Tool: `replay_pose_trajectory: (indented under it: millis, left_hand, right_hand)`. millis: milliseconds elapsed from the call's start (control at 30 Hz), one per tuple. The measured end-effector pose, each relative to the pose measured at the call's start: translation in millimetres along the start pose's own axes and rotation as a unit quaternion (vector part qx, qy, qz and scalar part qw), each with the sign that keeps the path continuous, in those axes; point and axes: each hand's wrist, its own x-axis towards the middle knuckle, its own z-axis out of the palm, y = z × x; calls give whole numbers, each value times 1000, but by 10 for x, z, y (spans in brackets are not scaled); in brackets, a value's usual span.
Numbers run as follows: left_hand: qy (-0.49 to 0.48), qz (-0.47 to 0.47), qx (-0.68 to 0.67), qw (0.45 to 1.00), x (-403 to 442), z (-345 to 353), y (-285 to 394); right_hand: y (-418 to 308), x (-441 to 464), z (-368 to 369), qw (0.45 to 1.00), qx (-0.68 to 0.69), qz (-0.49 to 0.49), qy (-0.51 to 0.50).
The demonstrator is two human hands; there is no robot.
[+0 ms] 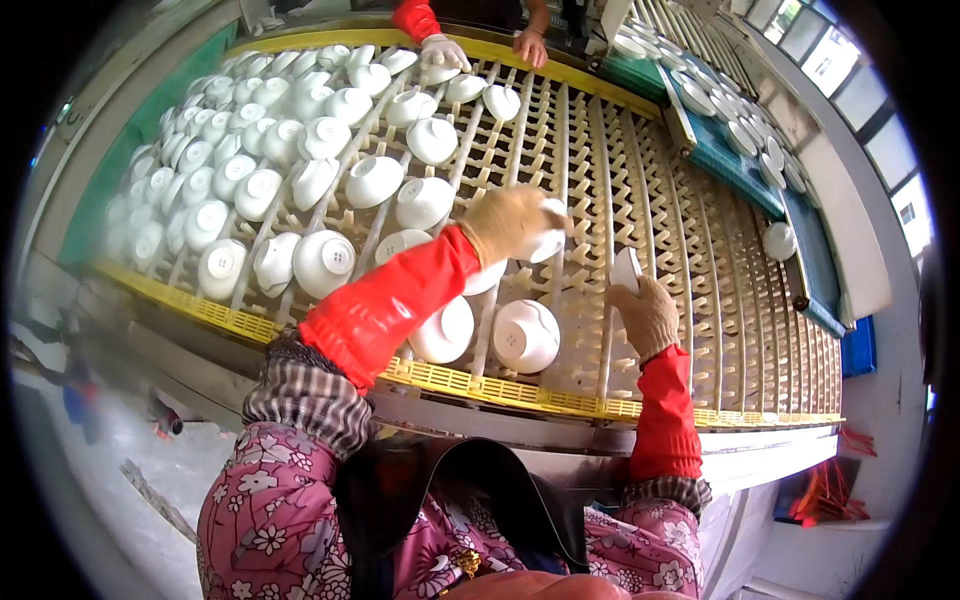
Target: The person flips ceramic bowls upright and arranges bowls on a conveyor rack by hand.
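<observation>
My left hand (508,225), in a tan work glove with a red sleeve, reaches over the pegged conveyor rack (590,335). Its fingers are closed on the rim of a white bowl (545,244), which is partly hidden by the glove. On the right side, my right hand (648,312) grips a small white piece of dishware (626,268), seen edge-on so its kind is unclear. Below my left hand a white bowl (526,337) leans among the pegs, its base towards me. Another bowl (443,331) sits beside it, partly behind my forearm.
Rows of tilted white bowls (325,262) cover the rack's left half. A yellow edge strip (240,322) runs along the near side. Across the rack, another person's gloved hand (443,52) touches a bowl, with a bare hand (531,46) nearby. White dishes (741,138) line a green belt (735,178).
</observation>
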Motion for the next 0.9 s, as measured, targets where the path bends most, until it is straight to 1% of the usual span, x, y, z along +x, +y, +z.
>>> replay_pose_trajectory:
  millis: [33, 67, 100, 133, 167, 200, 233, 267, 300, 333, 367, 400, 433, 467, 500, 533, 567, 600, 633, 667, 700, 733, 800, 833, 867, 900]
  left_hand:
    - [23, -17, -41, 999, 0, -268, -20]
    - [87, -35, -49, 994, -31, -129, -274]
    - [99, -66, -90, 989, -19, -37, -486]
    - [111, -98, -131, 980, -28, -111, -552]
    - [57, -189, -74, 978, -73, -173, -587]
    - [2, -277, -17, 961, -136, -390, -528]
    - [-6, -187, 128, 974, -252, -462, -548]
    - [-120, -180, 183, 959, -239, -458, -529]
    - [-71, -154, 154, 973, -321, -212, -633]
    - [-25, -129, 125, 983, -412, -198, -608]
    - [-61, -132, 115, 983, -456, -189, -605]
    - [-76, -139, 131, 979, -488, -254, -528]
    - [-77, -137, 141, 977, -527, -259, -481]
    - [-76, -137, 151, 976, -580, -294, -426]
    - [-73, -125, 161, 976, -653, -329, -370]
    - [-69, -112, 171, 976, -729, -371, -301]
    - [-64, -98, 183, 976, -794, -420, -249]
    - [-77, -87, 169, 979, -872, -503, -212]
    - [-92, -81, 152, 981, -1000, -598, -154]
    - [-109, -77, 132, 982, -1148, -644, -107]
    - [-109, -62, 128, 984, -1285, -616, -99]
    - [-117, -60, 127, 983, -1353, -677, -1]
    - [-127, -49, 136, 981, -1421, -878, 272]
    - [-136, -54, 90, 985, -1418, -833, 375]
    - [-55, -27, 22, 998, -1448, -752, 475]
    - [-27, -5, 1, 1000, -1424, -760, 601]
  right_hand:
    - [61, 31, 29, 998, 56, 6, -14]
    - [98, 60, 102, 986, 163, 20, -16]
    - [124, 78, 171, 963, 269, 33, -18]
    - [34, 68, 156, 928, 370, 47, -20]
    - [-47, 35, 126, 881, 466, 73, -37]
    - [-53, 49, 149, 877, 479, 26, -32]
    - [-61, 84, 175, 870, 492, -23, -26]
    - [-81, 162, 203, 846, 528, -64, -27]
    - [-113, 236, 224, 819, 563, -105, -31]
    - [-276, 294, 191, 763, 634, -108, -59]
    - [-443, 351, 155, 701, 699, -106, -87]
    - [-738, 341, 36, 622, 770, -76, -126]
    - [-915, 391, 41, 576, 810, -9, -106]
    - [-776, 509, 166, 779, 615, -119, -35]
    - [-505, 723, 370, 904, 362, -223, 45]
    - [-425, 773, 405, 949, 190, -248, 44]
    - [-350, 819, 438, 959, 15, -278, 52]
    - [-220, 737, 446, 966, 102, -236, 30]
    - [-78, 601, 432, 928, 349, -128, -28]
    - [59, 474, 386, 833, 547, -36, -69]
    - [196, 324, 322, 785, 615, -15, -76]
    - [319, 162, 236, 765, 639, -18, -72]
    - [217, -272, -17, 892, 431, -131, 35]
    - [156, -492, -147, 928, 318, -166, 105]
    - [343, -598, -92, 926, 326, -158, 106]
    - [509, -706, -45, 924, 333, -151, 108]
